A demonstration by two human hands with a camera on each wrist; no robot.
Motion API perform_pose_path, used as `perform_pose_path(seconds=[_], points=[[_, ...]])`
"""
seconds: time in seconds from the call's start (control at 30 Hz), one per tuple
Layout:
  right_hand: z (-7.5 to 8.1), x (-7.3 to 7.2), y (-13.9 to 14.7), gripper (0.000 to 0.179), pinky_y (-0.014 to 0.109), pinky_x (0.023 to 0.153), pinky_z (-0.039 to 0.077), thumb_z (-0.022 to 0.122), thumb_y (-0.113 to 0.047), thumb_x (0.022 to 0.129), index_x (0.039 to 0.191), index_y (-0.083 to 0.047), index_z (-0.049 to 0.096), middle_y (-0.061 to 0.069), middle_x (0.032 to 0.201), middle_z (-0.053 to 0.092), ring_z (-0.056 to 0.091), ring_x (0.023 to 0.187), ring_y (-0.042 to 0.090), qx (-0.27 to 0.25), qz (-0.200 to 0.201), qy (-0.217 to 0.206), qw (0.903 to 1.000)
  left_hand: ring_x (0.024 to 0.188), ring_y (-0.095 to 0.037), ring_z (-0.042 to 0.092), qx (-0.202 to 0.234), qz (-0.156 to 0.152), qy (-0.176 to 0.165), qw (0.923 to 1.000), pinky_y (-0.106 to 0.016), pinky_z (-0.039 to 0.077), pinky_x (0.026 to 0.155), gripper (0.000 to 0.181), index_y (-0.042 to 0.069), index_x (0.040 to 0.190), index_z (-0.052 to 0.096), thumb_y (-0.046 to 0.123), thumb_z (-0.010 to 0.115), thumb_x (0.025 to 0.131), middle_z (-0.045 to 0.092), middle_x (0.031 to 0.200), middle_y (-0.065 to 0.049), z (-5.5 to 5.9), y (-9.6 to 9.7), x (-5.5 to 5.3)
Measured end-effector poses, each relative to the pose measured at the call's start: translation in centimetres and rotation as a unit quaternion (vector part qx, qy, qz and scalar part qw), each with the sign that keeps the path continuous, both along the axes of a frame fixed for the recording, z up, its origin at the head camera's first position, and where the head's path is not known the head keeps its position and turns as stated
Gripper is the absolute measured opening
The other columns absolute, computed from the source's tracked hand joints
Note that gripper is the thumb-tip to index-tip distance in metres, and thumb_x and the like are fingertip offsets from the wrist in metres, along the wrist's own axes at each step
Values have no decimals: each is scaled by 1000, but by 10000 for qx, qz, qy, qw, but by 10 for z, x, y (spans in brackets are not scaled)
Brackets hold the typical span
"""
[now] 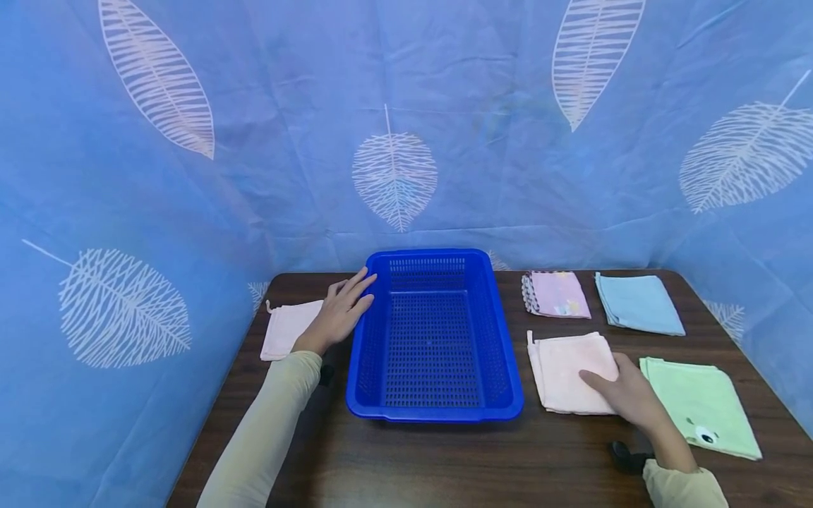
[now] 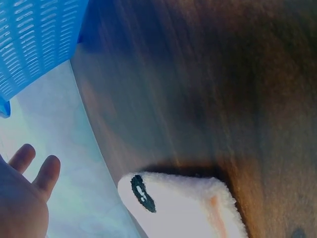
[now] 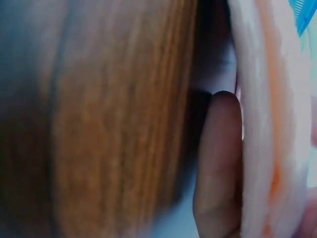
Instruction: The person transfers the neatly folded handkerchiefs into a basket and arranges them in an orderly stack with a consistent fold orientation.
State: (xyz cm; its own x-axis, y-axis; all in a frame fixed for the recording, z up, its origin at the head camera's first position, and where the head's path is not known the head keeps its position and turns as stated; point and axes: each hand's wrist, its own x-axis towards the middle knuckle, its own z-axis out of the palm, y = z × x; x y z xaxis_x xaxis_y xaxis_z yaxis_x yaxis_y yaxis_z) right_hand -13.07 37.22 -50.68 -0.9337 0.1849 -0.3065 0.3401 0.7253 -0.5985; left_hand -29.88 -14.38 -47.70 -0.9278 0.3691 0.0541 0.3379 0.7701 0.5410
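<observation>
A blue plastic basket with slotted walls stands mid-table. My left hand is at its left rim, fingers extended; whether they touch the rim I cannot tell. Partly under that forearm lies a folded pale pink towel, whose dark embroidered eye shows in the left wrist view. Right of the basket, my right hand pinches the right edge of another folded pale pink towel, thumb on top. In the right wrist view a finger lies against one side of that towel.
At the back right lie a pink patterned folded towel and a light blue one. A green folded towel with an eye design lies beside my right hand. A blue leaf-print curtain hangs behind the dark wooden table.
</observation>
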Motion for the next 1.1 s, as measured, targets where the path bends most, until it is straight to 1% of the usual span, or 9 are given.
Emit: perform_pose_path(seconds=[0.07, 0.27, 0.43, 0.63, 0.77, 0.97, 1.1], points=[[-3, 0, 1, 105, 74, 110, 32, 49, -60, 100, 153, 21, 8, 48, 153, 21, 28, 139, 64, 29, -28, 73, 10000, 159, -31, 12, 2, -8, 10, 10000, -68, 17, 123, 54, 51, 158, 22, 61, 28, 106, 9, 171, 23, 0, -1, 0], [-5, 1, 1, 96, 73, 108, 35, 51, -53, 102, 151, 22, 14, 48, 151, 26, 33, 137, 63, 35, -83, 246, 9997, 159, -32, 12, 13, -24, 47, 10000, -69, 17, 122, 54, 49, 159, 23, 59, 29, 107, 10, 171, 20, 3, -2, 0], [-6, 0, 1, 90, 72, 108, 36, 53, -45, 103, 151, 21, 16, 47, 150, 28, 35, 136, 62, 42, -127, 249, 9996, 159, -32, 10, 38, 7, -1, 10000, -69, 16, 122, 53, 50, 159, 22, 58, 30, 107, 9, 171, 22, 2, -2, -1], [-3, -1, 1, 88, 73, 110, 33, 53, -42, 103, 153, 20, 13, 47, 152, 25, 31, 139, 63, -11, -162, 118, 9998, 159, -32, 10, 55, -41, -14, 10000, -69, 16, 123, 54, 51, 159, 21, 61, 28, 106, 9, 171, 21, 0, -1, -1], [-3, -1, 0, 87, 73, 110, 33, 54, -39, 103, 153, 19, 13, 47, 153, 24, 30, 139, 63, -37, -167, 104, 9998, 159, -32, 10, 39, -40, -28, 10000, -69, 16, 123, 54, 52, 158, 20, 63, 27, 105, 9, 171, 21, 1, -2, 0], [2, 1, -4, 83, 74, 111, 30, 55, -30, 102, 155, 17, 12, 45, 155, 22, 27, 141, 63, -347, -285, 158, 9989, 160, -32, 8, 1, -20, 2, 10000, -69, 14, 123, 53, 53, 158, 20, 61, 29, 106, 10, 171, 21, 2, -1, 0], [5, 2, -7, 80, 74, 110, 31, 55, -28, 102, 155, 16, 14, 44, 155, 24, 30, 141, 61, -513, -298, 303, 9978, 160, -31, 8, 68, 36, -47, 10000, -71, 15, 122, 53, 54, 157, 20, 60, 30, 106, 9, 171, 23, 1, -1, 0]])
